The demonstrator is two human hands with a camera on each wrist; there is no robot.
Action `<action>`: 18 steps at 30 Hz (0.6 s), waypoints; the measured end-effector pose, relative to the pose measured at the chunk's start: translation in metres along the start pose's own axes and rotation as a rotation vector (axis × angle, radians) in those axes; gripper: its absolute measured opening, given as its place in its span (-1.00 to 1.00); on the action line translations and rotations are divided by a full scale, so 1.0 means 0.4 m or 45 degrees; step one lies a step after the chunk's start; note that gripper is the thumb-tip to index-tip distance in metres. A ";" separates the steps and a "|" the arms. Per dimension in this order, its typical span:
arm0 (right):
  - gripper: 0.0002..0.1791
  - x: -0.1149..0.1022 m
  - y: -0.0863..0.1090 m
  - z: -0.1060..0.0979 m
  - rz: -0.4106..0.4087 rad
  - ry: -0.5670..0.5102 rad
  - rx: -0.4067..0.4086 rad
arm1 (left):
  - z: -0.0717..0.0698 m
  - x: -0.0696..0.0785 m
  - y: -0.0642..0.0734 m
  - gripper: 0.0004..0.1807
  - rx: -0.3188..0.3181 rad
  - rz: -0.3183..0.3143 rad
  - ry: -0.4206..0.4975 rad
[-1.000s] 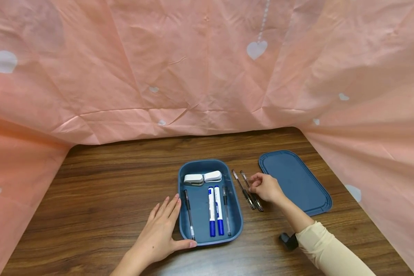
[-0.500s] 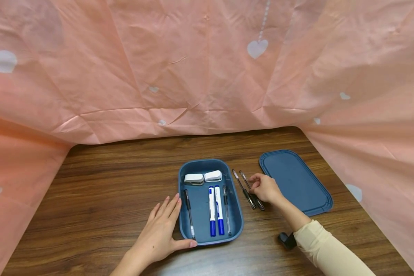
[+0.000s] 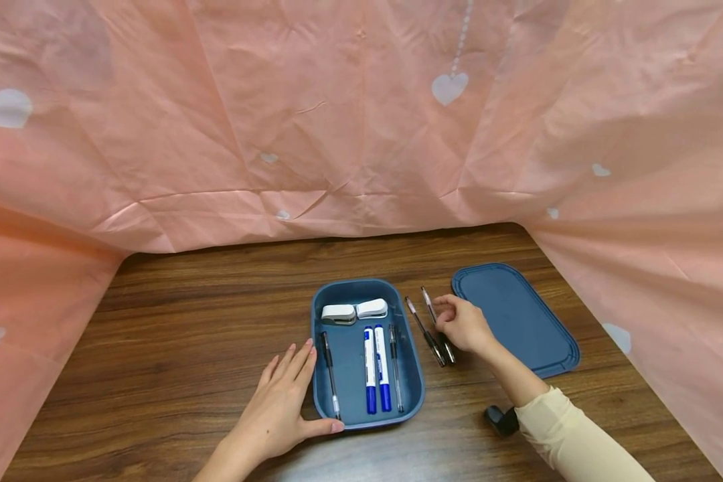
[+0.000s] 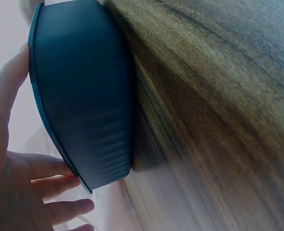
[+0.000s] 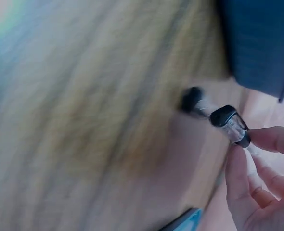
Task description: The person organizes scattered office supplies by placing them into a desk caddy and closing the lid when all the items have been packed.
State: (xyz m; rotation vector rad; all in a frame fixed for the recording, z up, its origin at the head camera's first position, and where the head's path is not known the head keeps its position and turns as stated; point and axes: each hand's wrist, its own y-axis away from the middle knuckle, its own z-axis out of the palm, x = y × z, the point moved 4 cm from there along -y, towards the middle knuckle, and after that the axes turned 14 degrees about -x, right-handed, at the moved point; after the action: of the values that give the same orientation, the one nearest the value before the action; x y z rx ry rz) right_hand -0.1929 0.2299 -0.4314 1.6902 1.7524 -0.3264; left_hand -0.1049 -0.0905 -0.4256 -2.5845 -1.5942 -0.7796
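My left hand [image 3: 280, 402] rests against the left side of a blue rectangular box [image 3: 418, 395]. In the left wrist view, its spread fingers and thumb touch the rim of the box [image 4: 84, 91]. My right hand [image 3: 462, 325] pinches a clear pen with a black grip [image 3: 428, 298] between thumb and fingers, on the right of the box. The right wrist view shows the capped end of this pen [image 5: 231, 124] at the fingertips. A second pen [image 3: 418, 320] lies on the table beside it, close to the box wall.
Inside the box are two white staplers [image 3: 339, 313], two blue-capped markers [image 3: 370, 368] and two black pens [image 3: 330, 375]. A blue lid [image 3: 518, 318] lies to the right, behind the right hand. A black object [image 3: 501, 420] sits by the right sleeve. Pink cloth [image 3: 361, 134] surrounds the table.
The pen in my right hand has shifted slightly away from me and come up off its earlier spot, its lower end nearer the other pen. My left hand and the box stay still.
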 end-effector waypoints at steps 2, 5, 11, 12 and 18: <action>-0.50 -0.016 0.003 -0.007 -0.042 -0.021 0.015 | 0.000 0.000 0.000 0.27 0.003 0.002 -0.005; -0.47 -0.048 0.012 -0.013 -0.103 -0.066 0.031 | 0.000 0.000 0.001 0.26 0.008 0.007 -0.010; -0.41 -0.120 0.028 -0.003 -0.232 -0.235 0.026 | 0.001 -0.001 0.001 0.26 0.004 0.004 -0.003; -0.40 -0.131 0.031 0.002 -0.254 -0.260 0.019 | 0.001 -0.001 0.001 0.26 0.001 0.002 -0.003; -0.38 -0.182 0.045 0.028 -0.290 -0.347 -0.046 | 0.002 -0.001 -0.001 0.26 0.008 0.004 -0.009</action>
State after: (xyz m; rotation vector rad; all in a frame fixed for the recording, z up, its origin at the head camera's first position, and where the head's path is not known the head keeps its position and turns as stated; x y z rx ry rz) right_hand -0.1773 0.1681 -0.3903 1.3507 1.7338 -0.5945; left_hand -0.1053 -0.0905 -0.4265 -2.5875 -1.5913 -0.7652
